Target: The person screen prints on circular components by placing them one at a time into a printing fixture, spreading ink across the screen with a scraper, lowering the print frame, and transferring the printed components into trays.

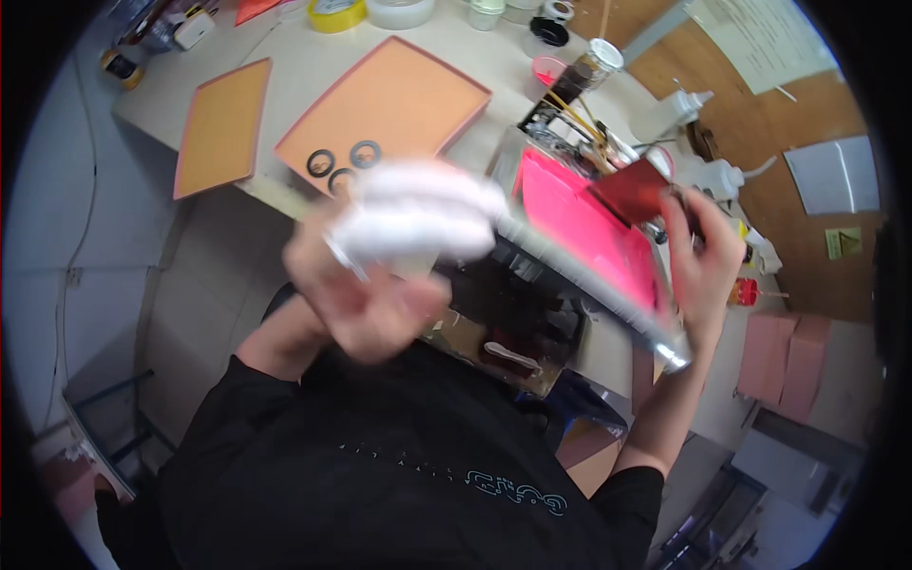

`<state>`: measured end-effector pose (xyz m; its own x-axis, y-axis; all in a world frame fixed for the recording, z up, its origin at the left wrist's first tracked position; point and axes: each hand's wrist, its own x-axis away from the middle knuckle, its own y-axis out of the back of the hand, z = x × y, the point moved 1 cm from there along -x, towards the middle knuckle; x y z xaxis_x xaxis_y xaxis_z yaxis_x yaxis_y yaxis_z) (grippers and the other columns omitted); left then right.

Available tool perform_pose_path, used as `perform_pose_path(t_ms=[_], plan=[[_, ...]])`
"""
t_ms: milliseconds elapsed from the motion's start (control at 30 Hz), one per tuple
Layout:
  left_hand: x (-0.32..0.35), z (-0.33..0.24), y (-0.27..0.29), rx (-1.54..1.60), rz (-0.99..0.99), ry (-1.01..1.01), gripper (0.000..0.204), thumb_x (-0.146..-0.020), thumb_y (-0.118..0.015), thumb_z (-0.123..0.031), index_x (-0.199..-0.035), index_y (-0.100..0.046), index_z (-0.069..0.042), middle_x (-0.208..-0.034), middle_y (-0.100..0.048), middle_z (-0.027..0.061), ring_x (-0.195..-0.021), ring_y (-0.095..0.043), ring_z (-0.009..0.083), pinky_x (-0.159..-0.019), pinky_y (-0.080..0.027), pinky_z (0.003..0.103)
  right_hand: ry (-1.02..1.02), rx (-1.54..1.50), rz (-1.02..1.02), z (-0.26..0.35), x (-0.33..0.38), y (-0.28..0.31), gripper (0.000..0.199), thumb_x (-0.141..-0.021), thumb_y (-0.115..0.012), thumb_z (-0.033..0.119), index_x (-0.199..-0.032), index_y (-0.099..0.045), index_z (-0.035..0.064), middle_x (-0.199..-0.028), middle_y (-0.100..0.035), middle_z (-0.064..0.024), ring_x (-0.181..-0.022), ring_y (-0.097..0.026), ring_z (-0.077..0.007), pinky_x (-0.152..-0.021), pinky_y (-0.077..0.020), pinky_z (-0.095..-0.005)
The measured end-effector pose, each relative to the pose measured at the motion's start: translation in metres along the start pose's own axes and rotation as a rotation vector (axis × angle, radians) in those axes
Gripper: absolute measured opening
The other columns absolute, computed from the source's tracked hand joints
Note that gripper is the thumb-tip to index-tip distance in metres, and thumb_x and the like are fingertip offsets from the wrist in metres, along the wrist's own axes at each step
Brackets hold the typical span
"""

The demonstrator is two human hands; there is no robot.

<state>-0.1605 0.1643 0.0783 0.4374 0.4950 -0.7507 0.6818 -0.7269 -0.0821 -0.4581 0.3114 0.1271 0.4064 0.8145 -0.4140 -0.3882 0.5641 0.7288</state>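
My right hand (705, 249) grips a dark red rectangular scraper (635, 193) at its right end, with fingers and thumb pinched on it. The scraper is over bright pink paint (577, 220) spread on a long flat frame (594, 277) with a silvery edge. Left of the frame, my left hand (370, 285) is raised and smeared by motion. White material (423, 211) covers or lies along its fingers; I cannot make out which. Just beyond that hand, several small black rings (365, 154) lie on an orange tray (394, 90).
A narrower orange tray (223, 128) overhangs the table's left edge. Yellow tape (336, 13), jars (600, 59) and brushes crowd the back. Squeeze bottles (670, 114) stand at right by a wooden wall. Below the frame is a dark stained area (513, 304); pink boxes (784, 356) are at far right.
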Motion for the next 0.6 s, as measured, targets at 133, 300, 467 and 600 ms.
perform_pose_path(t_ms=[133, 300, 467, 600], plan=[[-0.034, 0.020, 0.057, -0.710, 0.085, 0.082, 0.031, -0.091, -0.067, 0.010, -0.121, -0.073, 0.006, -0.128, -0.074, 0.0184, -0.112, -0.071, 0.0284, -0.098, -0.055, 0.033, -0.029, 0.091, -0.164, -0.027, -0.005, 0.019, 0.023, -0.094, -0.076, 0.005, -0.116, -0.076, -0.0016, -0.090, -0.074, -0.0045, -0.070, -0.059, -0.0121, -0.064, -0.0460, -0.0250], [0.016, 0.062, 0.106, -1.036, 0.235, 0.289, 0.028, -0.092, -0.073, 0.000, -0.120, -0.075, 0.002, -0.121, -0.076, 0.0116, -0.111, -0.068, 0.0247, -0.085, -0.056, 0.033, -0.610, 0.110, -0.096, -0.058, 0.080, -0.001, 0.040, -0.091, -0.080, 0.009, -0.129, -0.071, 0.0030, -0.108, -0.070, -0.0062, -0.080, -0.059, -0.0110, -0.072, -0.0492, -0.0246], [0.024, 0.071, 0.101, -1.111, 0.314, 0.478, 0.029, -0.093, -0.073, -0.003, -0.122, -0.074, 0.002, -0.118, -0.076, 0.0116, -0.115, -0.067, 0.0266, -0.089, -0.055, 0.035, -0.402, -0.171, -0.034, -0.031, 0.120, -0.055, 0.047, -0.084, -0.082, 0.006, -0.130, -0.071, 0.0034, -0.111, -0.070, -0.0048, -0.084, -0.059, -0.0115, -0.070, -0.0470, -0.0231], [0.018, 0.065, 0.100, -1.172, 0.367, 0.542, 0.029, -0.093, -0.073, -0.005, -0.121, -0.073, 0.003, -0.117, -0.077, 0.0116, -0.120, -0.067, 0.0285, -0.094, -0.054, 0.037, -0.261, -0.137, 0.036, -0.014, 0.103, -0.056, 0.048, -0.081, -0.083, 0.005, -0.128, -0.073, 0.0036, -0.116, -0.070, -0.0064, -0.084, -0.061, -0.0153, -0.072, -0.0502, -0.0269]])
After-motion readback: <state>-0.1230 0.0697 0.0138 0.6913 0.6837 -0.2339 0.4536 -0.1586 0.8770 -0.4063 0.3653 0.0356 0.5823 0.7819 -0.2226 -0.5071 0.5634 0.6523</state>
